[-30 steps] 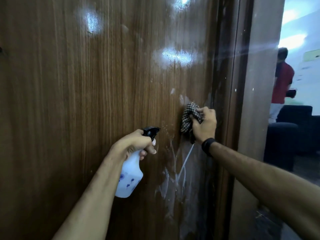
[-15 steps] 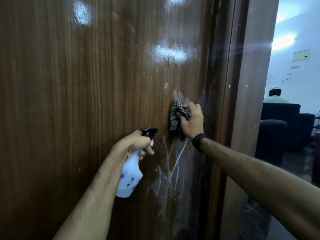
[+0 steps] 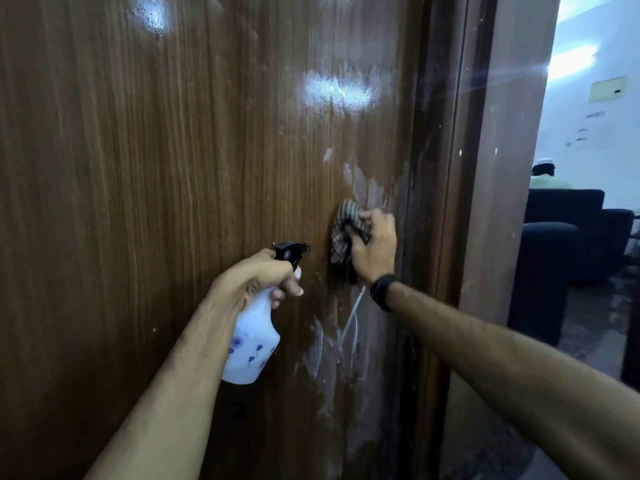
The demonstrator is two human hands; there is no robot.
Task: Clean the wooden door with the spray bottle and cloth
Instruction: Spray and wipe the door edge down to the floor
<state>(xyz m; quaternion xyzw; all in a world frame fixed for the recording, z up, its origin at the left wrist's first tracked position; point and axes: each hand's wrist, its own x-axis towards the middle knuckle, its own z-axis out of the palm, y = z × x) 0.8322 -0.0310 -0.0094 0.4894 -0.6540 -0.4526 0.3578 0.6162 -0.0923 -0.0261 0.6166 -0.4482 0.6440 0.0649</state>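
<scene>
Hands are both busy at the door. Closest to us, the left hand grips the neck of the white spray bottle, with its fingers curled round under the black nozzle, which points at the wooden door. This hand and the bottle sit in about the same spot as a moment ago, so no new spraying seems to be going on. A bit farther in, the right hand holds the checked cloth bunched in its fingers and pushes it flat against the door, close to the door's right edge. The cloth has moved a little to the left and is blurry now, so the hand is rubbing back and forth. I think the wiping step is under way, not done. White streaks show on the wood below the cloth, and a pale wet patch sits just above it. Both arms reach out nearly straight. Far off, through the doorway, there is a dark sofa.
</scene>
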